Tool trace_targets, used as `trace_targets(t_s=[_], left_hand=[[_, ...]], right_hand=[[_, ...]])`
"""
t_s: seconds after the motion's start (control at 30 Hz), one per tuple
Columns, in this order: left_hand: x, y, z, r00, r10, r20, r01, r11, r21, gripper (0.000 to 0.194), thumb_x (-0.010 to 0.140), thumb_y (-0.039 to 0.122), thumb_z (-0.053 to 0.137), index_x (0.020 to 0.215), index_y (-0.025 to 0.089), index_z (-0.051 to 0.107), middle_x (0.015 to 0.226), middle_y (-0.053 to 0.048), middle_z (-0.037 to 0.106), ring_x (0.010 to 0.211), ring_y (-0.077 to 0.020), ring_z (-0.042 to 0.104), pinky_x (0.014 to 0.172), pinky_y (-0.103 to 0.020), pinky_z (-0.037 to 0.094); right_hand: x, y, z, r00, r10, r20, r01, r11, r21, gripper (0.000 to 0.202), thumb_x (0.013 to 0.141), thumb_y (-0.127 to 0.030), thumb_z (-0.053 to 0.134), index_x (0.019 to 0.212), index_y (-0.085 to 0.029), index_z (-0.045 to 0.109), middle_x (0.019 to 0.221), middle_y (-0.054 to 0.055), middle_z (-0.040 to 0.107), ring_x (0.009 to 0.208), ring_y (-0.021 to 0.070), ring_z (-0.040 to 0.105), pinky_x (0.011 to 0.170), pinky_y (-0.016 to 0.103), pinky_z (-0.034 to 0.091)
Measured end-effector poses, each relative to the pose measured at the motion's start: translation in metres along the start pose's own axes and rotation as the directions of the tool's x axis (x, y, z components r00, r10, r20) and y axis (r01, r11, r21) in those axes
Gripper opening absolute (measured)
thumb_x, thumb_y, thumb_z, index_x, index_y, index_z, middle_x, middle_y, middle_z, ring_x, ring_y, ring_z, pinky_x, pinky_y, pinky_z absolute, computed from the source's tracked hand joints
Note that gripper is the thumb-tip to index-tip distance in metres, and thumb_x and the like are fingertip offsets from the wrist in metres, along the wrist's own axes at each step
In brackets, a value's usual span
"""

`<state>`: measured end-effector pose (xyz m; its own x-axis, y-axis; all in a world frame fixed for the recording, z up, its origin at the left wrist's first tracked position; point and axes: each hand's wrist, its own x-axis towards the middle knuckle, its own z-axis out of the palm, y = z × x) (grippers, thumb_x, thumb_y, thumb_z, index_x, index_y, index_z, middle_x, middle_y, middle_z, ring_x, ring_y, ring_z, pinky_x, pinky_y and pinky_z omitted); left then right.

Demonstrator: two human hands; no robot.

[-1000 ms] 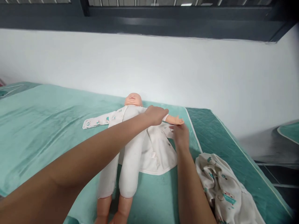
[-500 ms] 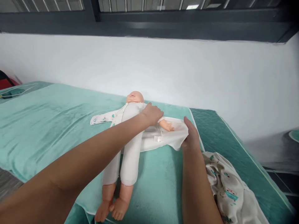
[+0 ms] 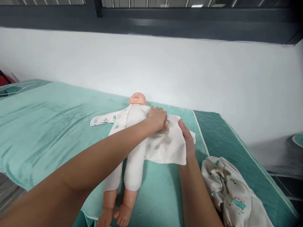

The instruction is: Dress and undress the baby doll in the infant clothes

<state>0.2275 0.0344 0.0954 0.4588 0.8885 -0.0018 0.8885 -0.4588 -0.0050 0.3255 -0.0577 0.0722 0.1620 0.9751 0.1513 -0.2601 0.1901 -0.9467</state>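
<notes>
A baby doll (image 3: 136, 176) in white lies on its back, head toward the wall. Under and beside it spreads a white printed garment (image 3: 120, 121), one sleeve stretched out to the left. My left hand (image 3: 158, 119) is closed around the doll's arm on the right side, where a little of the doll's hand shows below my fingers. My right hand (image 3: 187, 137) holds the edge of the garment's white open side, with the thumb on top and the other fingers mostly hidden.
A light green blanket (image 3: 47, 126) covers the bed, with a darker green quilted cover (image 3: 213, 132) at the right. A crumpled printed cloth (image 3: 236, 192) lies at the lower right. A white wall (image 3: 151, 69) stands behind the bed.
My right hand has moved left toward the doll with the cloth, which now hangs lower and folds over. My left hand has slid slightly right, covering more of the doll's hand.
</notes>
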Motion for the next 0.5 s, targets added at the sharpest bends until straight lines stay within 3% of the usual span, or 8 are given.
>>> trace_targets(t_s=[0.07,0.13,0.23,0.3,0.4,0.5], left_hand=[[0.001,-0.011,-0.006,0.998,0.058,0.039,-0.050,0.981,-0.186,0.054,0.077,0.033,0.066,0.128,0.018,0.055,0.135,-0.016,0.056,0.121,-0.0310,0.055,0.107,-0.049,0.033],[0.001,-0.026,-0.012,0.981,0.186,0.051,-0.154,0.916,-0.371,0.045,0.075,0.032,0.064,0.120,0.023,0.059,0.128,-0.008,0.062,0.109,-0.0234,0.060,0.102,-0.042,0.041],[-0.003,-0.055,-0.019,0.935,0.345,-0.075,-0.324,0.756,-0.569,0.024,0.073,0.020,0.055,0.095,0.019,0.064,0.098,-0.001,0.068,0.083,-0.0150,0.062,0.078,-0.027,0.048],[-0.007,-0.074,-0.020,0.936,0.292,-0.198,-0.350,0.704,-0.618,0.018,0.070,0.015,0.050,0.083,0.017,0.063,0.085,-0.001,0.067,0.075,-0.0142,0.059,0.069,-0.026,0.046],[-0.015,-0.098,-0.014,0.937,0.058,-0.344,-0.266,0.755,-0.599,0.016,0.068,0.011,0.049,0.077,0.018,0.061,0.083,-0.002,0.067,0.076,-0.0150,0.058,0.071,-0.028,0.045],[-0.025,-0.113,-0.004,0.909,-0.128,-0.397,-0.140,0.803,-0.580,0.015,0.070,0.008,0.048,0.075,0.018,0.058,0.086,-0.004,0.068,0.079,-0.0169,0.059,0.076,-0.032,0.047]], right_hand=[[-0.002,0.005,0.005,0.987,0.040,0.153,-0.052,0.996,0.076,0.048,0.086,-0.050,0.062,0.125,-0.021,0.062,0.098,0.006,0.071,0.088,0.0219,0.069,0.076,0.036,0.058],[-0.004,0.011,0.008,0.964,0.055,0.261,-0.081,0.993,0.090,0.056,0.083,-0.048,0.068,0.133,-0.025,0.057,0.104,0.005,0.070,0.088,0.0209,0.069,0.074,0.034,0.058],[-0.006,0.017,0.009,0.923,0.081,0.377,-0.095,0.995,0.019,0.067,0.080,-0.051,0.071,0.141,-0.030,0.052,0.094,0.003,0.069,0.076,0.0186,0.065,0.065,0.030,0.054],[-0.007,0.021,0.011,0.895,0.088,0.437,-0.093,0.996,-0.011,0.063,0.083,-0.055,0.067,0.140,-0.031,0.053,0.082,0.000,0.065,0.064,0.0156,0.059,0.058,0.028,0.049],[-0.009,0.025,0.015,0.876,0.062,0.479,-0.062,0.998,-0.015,0.050,0.091,-0.058,0.057,0.130,-0.027,0.061,0.074,-0.001,0.061,0.057,0.0125,0.051,0.053,0.026,0.041],[-0.010,0.029,0.018,0.870,0.024,0.492,0.022,0.996,-0.086,0.044,0.096,-0.056,0.049,0.118,-0.024,0.068,0.078,0.001,0.062,0.063,0.0129,0.053,0.058,0.027,0.042]])
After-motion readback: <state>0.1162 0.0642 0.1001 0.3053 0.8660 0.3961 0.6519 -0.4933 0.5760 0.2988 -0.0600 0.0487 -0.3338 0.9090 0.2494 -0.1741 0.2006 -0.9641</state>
